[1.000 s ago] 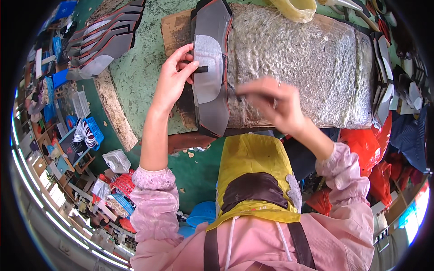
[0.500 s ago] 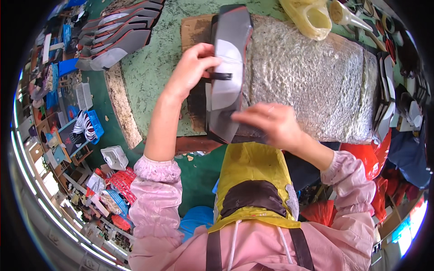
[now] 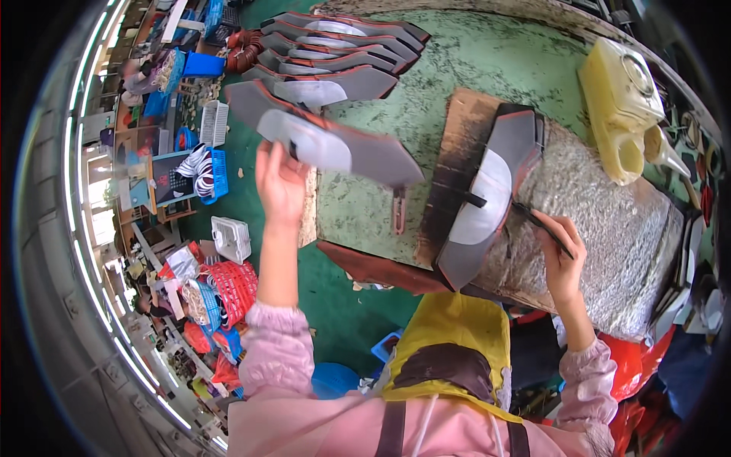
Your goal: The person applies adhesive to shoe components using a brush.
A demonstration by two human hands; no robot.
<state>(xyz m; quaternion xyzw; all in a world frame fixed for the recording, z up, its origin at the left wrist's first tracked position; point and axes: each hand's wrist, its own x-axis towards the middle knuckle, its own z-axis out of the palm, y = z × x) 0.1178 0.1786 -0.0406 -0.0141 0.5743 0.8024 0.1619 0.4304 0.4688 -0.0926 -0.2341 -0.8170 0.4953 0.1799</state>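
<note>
An angled grey panel (image 3: 373,156) with red edging and a pale grey patch is pinched at its near edge by my left hand (image 3: 279,179), held up over the left of the table and slightly blurred. My right hand (image 3: 562,255) is closed round a slim dark stick-like tool (image 3: 550,230), whose tip is at the right edge of a second, similar panel (image 3: 466,234). That second panel lies on top of others along brown cardboard (image 3: 466,126), and a short black strap (image 3: 474,199) crosses the left edge of its pale patch.
Several like panels (image 3: 343,57) lie in an overlapping row at the far left of the green table (image 3: 381,209). A small box-cutter-like tool (image 3: 399,212) lies nearby. On the right are a crinkled silvery sheet (image 3: 601,236), a cut-open yellowish jug (image 3: 620,99) and more panels (image 3: 674,278).
The view has swung left. My left hand has moved off the stacked panels to the left and now holds a separate panel. My right hand has moved to the right and shows a dark tool.
</note>
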